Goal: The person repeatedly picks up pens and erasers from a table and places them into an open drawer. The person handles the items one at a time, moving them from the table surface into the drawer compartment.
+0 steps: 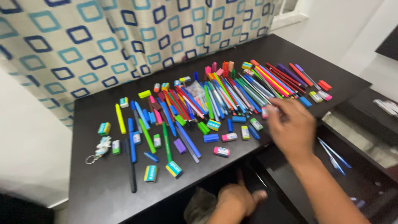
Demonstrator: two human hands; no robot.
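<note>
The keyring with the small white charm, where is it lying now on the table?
In the head view the keyring lies near the left edge of the dark table, just left of a green and white eraser and below another eraser.

Small pink-and-white eraser [265, 112], blurred, at right hand [292, 129] fingertips, beside pens [232, 93]

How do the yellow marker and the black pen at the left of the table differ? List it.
The yellow marker is bright, short and thick; the black pen is dark, longer and thinner. The yellow marker lies farther back, toward the curtain; the black pen lies near the table's front edge. Both lie flat, pointing roughly front to back, untouched.
</note>
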